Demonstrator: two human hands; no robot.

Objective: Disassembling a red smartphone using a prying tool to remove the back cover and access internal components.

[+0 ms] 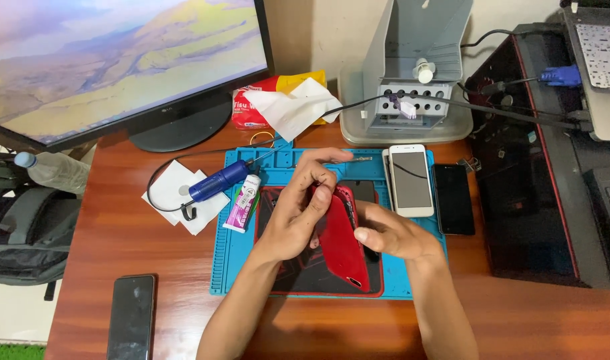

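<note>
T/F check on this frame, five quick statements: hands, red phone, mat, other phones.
1. Both hands, left hand and right hand, hold the red phone. True.
2. The red phone lies flat on the bare wood. False: it is held tilted above the blue mat.
3. A white phone lies beside a black phone. True.
4. The blue-handled tool is in the right hand. False: it lies at the mat's left edge.
5. The monitor is dark. False: it shows a landscape.

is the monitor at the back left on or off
On. The black-framed monitor shows a bright landscape picture across its screen, while the black phone lying near the desk's front edge has a dark, blank screen.
</note>
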